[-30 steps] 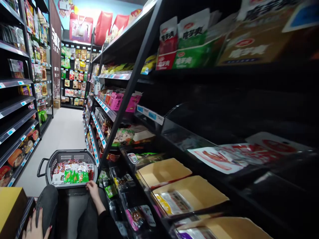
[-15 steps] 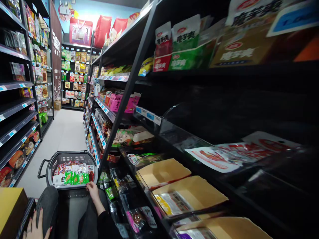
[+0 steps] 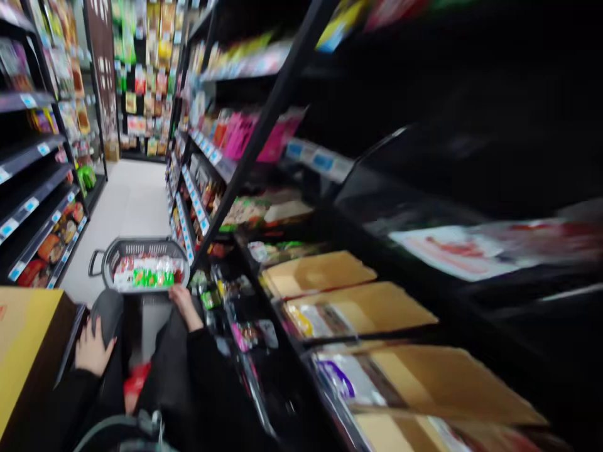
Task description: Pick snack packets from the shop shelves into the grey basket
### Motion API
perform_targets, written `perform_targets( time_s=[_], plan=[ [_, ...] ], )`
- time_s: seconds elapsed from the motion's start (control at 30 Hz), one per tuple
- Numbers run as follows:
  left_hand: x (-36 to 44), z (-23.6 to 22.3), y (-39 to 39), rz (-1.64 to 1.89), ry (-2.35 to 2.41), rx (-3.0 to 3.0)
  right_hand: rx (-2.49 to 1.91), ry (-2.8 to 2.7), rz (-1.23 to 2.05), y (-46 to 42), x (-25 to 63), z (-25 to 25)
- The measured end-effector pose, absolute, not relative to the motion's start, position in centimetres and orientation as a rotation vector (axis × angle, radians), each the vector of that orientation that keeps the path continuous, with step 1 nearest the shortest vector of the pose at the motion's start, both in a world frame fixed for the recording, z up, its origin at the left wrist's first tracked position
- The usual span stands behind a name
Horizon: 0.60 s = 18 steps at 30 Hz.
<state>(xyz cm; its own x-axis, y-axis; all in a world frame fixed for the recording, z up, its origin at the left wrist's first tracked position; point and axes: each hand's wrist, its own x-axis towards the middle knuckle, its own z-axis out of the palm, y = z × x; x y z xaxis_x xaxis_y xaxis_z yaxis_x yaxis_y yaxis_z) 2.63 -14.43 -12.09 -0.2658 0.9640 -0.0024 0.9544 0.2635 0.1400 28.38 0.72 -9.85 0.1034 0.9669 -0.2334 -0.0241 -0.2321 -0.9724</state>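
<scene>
I am low down in a shop aisle, and the picture is smeared by motion. My left hand (image 3: 94,348) lies flat on my left knee (image 3: 107,307), fingers spread, holding nothing. My right hand (image 3: 183,301) reaches forward to the near rim of a grey plastic shopping basket (image 3: 113,251) on the floor, its fingers curled at the rim. The basket holds several snack packets (image 3: 148,273), green, white and red. My dark sleeves and trousers fill the lower left.
Black shelving (image 3: 264,125) runs along the right, with open cardboard trays (image 3: 325,270) of packets on the low shelves. More shelves (image 3: 32,207) line the left. A yellow-topped box (image 3: 23,339) stands at my left. The pale floor (image 3: 134,201) stretches ahead to a far wall of goods.
The view has tipped downward and blurred, so basket and hands sit higher in the picture. My hands stay on the knee and at the basket rim.
</scene>
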Motion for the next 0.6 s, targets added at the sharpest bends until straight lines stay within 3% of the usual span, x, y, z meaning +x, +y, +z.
perform_targets(
  time_s=[0.13, 0.4, 0.6],
  plan=[
    [2.0, -9.3, -13.9, 0.184, 2.301, 1.825, -1.395, -0.911, 1.497, -2.6, 30.2, -10.3],
    [1.8, -9.0, -13.8, -0.024, 2.319, 1.827, -1.365, -0.927, 1.600, -13.2, 32.0, -10.1],
    [2.0, -9.1, -13.9, -0.038, 2.301, 1.797, -1.433, -0.948, 1.596, -15.0, 30.6, -11.6]
  ],
)
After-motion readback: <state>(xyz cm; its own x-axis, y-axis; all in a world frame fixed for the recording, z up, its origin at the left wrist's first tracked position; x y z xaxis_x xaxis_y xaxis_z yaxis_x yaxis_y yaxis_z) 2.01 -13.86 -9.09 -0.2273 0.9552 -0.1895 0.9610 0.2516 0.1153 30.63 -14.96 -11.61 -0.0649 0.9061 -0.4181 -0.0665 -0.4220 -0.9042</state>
